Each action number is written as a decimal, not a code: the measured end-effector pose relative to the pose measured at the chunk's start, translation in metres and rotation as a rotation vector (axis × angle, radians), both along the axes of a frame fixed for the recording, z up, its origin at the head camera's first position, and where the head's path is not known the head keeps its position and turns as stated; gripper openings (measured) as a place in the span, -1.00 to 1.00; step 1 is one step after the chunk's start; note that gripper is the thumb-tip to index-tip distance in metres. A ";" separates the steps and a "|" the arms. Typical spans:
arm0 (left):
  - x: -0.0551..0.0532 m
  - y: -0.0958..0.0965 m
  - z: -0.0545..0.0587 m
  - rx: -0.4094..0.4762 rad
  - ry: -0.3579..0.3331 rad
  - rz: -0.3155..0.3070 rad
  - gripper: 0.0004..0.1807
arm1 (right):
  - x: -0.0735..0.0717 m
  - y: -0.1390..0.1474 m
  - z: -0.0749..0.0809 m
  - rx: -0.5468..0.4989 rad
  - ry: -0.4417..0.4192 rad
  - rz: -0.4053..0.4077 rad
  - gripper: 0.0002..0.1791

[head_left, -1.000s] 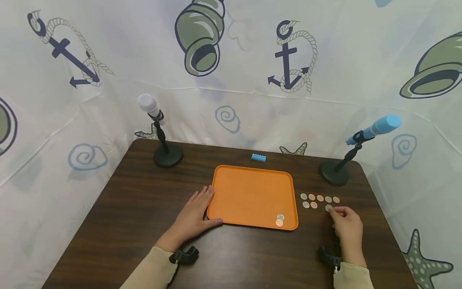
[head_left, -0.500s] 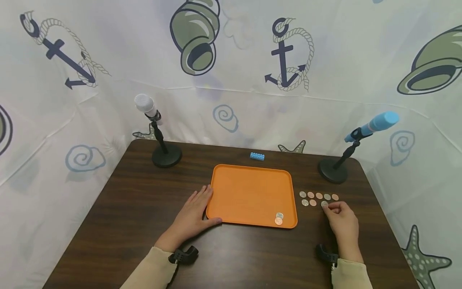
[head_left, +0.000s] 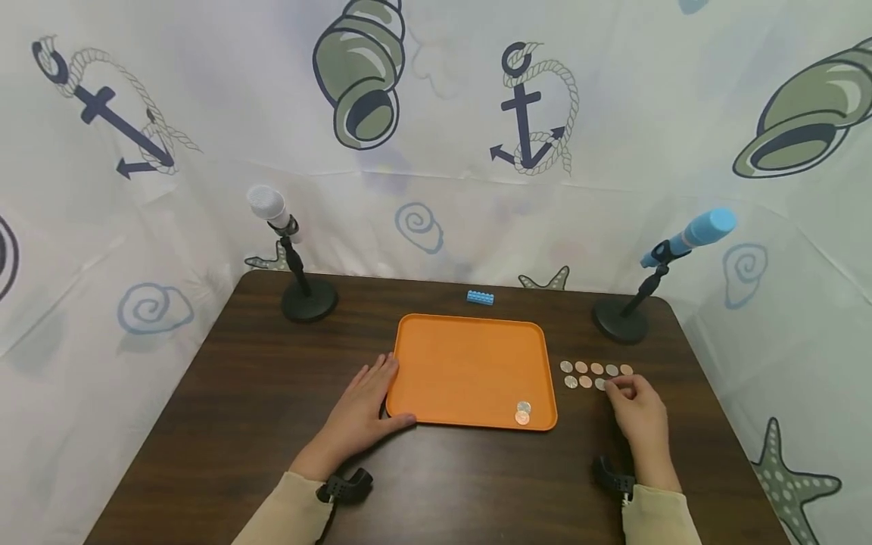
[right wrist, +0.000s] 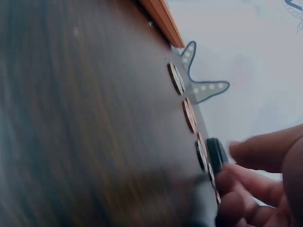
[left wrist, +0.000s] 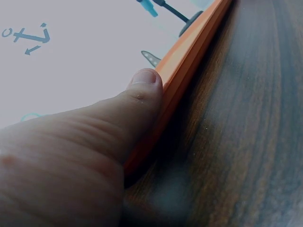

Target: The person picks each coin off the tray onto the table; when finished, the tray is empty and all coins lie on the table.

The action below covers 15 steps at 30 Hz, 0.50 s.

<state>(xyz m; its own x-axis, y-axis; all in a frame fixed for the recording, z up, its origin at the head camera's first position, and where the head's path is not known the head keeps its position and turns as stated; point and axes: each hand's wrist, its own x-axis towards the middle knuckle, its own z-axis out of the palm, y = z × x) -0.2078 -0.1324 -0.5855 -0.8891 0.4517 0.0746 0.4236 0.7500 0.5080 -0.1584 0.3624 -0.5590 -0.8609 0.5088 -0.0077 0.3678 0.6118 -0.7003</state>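
Note:
My left hand (head_left: 368,401) lies flat with fingers spread, its fingertips and thumb against the left edge and near corner of an orange tray (head_left: 470,363). In the left wrist view the thumb (left wrist: 142,90) presses along the tray's side. My right hand (head_left: 640,416) is just right of a silver coin (head_left: 600,384), at the end of the shorter front row. Its thumb and loosely bent fingers stand slightly apart in the right wrist view, that coin (right wrist: 201,153) lying beyond their tips. Beside it are a copper coin (head_left: 585,381) and another silver coin (head_left: 571,382).
Behind them runs a row of several copper and silver coins (head_left: 596,369). A silver coin (head_left: 524,406) and a copper coin (head_left: 522,418) overlap in the tray. Farther back stand a white microphone (head_left: 269,204), a blue microphone (head_left: 702,231) and a blue toy brick (head_left: 480,297).
My right hand slid the silver coin left, up to the copper coin in the front row, and its fingers now sit at the coin's right edge. The left hand stayed on the tray.

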 end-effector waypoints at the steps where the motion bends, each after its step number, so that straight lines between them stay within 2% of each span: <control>1: 0.000 0.000 -0.001 -0.001 0.002 -0.003 0.30 | 0.001 -0.002 0.000 -0.013 0.025 -0.012 -0.62; 3: 0.000 0.001 -0.004 -0.008 0.002 -0.006 0.31 | 0.003 -0.008 0.002 -0.046 0.086 -0.012 -0.67; 5: 0.000 0.001 -0.005 -0.010 0.002 -0.010 0.31 | 0.004 -0.016 0.006 -0.063 0.137 0.044 -0.73; 7: 0.000 0.001 -0.006 -0.012 0.005 -0.014 0.30 | 0.004 -0.027 0.012 -0.074 0.174 0.161 -0.80; 10: 0.001 0.000 -0.004 -0.011 -0.002 -0.009 0.29 | 0.000 -0.045 0.022 -0.090 0.172 0.404 -0.85; 13: 0.002 -0.001 -0.002 -0.012 0.000 -0.002 0.30 | -0.010 -0.062 0.030 -0.095 0.132 0.641 -0.83; 15: 0.002 -0.001 -0.002 -0.010 0.008 -0.001 0.30 | -0.018 -0.070 0.032 -0.097 0.082 0.742 -0.83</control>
<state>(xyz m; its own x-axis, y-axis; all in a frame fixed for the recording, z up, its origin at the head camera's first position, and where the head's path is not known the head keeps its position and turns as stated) -0.2056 -0.1331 -0.5871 -0.8882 0.4530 0.0772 0.4282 0.7548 0.4969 -0.1762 0.2929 -0.5265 -0.9773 -0.2044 0.0555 -0.1720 0.6130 -0.7711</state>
